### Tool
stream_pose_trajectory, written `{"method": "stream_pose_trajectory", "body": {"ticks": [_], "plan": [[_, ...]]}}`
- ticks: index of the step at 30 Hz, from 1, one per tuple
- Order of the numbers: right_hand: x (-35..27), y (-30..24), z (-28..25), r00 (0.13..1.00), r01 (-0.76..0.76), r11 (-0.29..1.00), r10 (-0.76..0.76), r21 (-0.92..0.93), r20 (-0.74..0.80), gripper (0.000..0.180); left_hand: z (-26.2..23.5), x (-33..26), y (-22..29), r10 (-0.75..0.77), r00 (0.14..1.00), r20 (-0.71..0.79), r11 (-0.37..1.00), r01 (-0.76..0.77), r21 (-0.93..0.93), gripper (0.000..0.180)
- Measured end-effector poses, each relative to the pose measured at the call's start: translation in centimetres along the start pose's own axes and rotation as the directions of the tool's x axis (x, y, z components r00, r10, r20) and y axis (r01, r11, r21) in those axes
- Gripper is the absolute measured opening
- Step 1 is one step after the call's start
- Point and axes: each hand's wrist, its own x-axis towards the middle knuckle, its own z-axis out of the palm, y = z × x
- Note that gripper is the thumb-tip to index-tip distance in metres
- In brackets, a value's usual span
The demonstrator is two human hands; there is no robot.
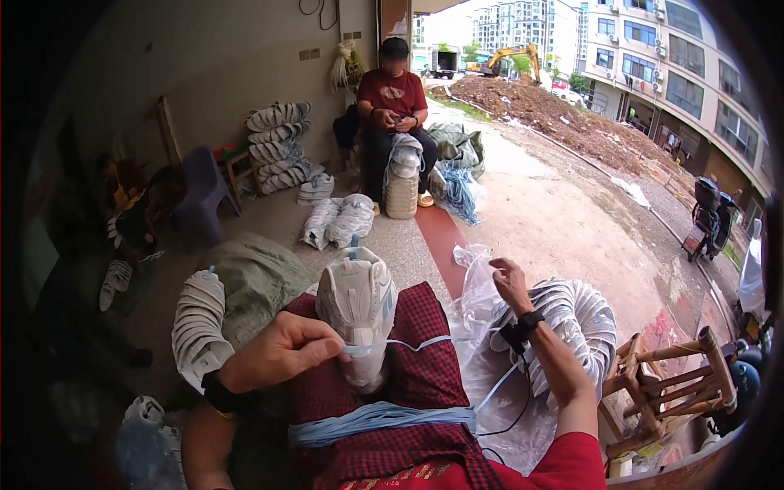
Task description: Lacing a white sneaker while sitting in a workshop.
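Observation:
A white sneaker upper sits toe-down over a clear plastic form, seemingly a bottle, between my knees. At its lower left, my left hand pinches a light-blue lace. That lace runs across the upper and off to the right, toward my right wrist. Out to the right, my right hand is raised with its fingers curled in; whatever they grip is too small to make out. A bundle of light-blue laces lies across my lap over a red-and-black checked apron.
Nested white uppers curve beside my left arm and in a large coil at right, near clear plastic sheeting. A bamboo stool stands at far right. Ahead, a seated person handles another upper; a purple chair stands left.

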Motion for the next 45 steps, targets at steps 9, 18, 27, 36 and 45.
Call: {"method": "stream_pose_trajectory", "body": {"ticks": [9,18,27,36,45], "plan": [[-13.9,-23.3,6.7,0.614,-0.268,0.831,-0.242,0.487,0.751,0.051,4.3,5.3,-2.4,0.086,0.996,0.025,0.966,-0.090,0.242,0.023],[-13.6,-19.0,5.1,0.567,0.113,0.921,-0.368,0.373,0.737,0.027,2.5,1.5,-2.0,-0.083,0.997,0.003,0.987,0.081,0.141,0.023],[-14.6,-25.8,6.0,0.526,-0.486,0.733,-0.189,0.476,0.829,0.030,3.5,1.0,-0.4,-0.013,0.999,-0.032,0.937,0.024,0.350,0.022],[-13.1,-21.9,9.4,0.669,-0.234,0.822,-0.252,0.519,0.700,0.022,2.5,2.4,-4.6,-0.044,0.997,-0.067,0.972,0.058,0.228,0.022],[-7.6,-17.7,13.3,0.876,0.158,0.932,-0.284,0.326,0.389,0.019,-0.8,7.9,-12.6,0.095,0.845,-0.526,0.979,0.017,0.203,0.010]]}}
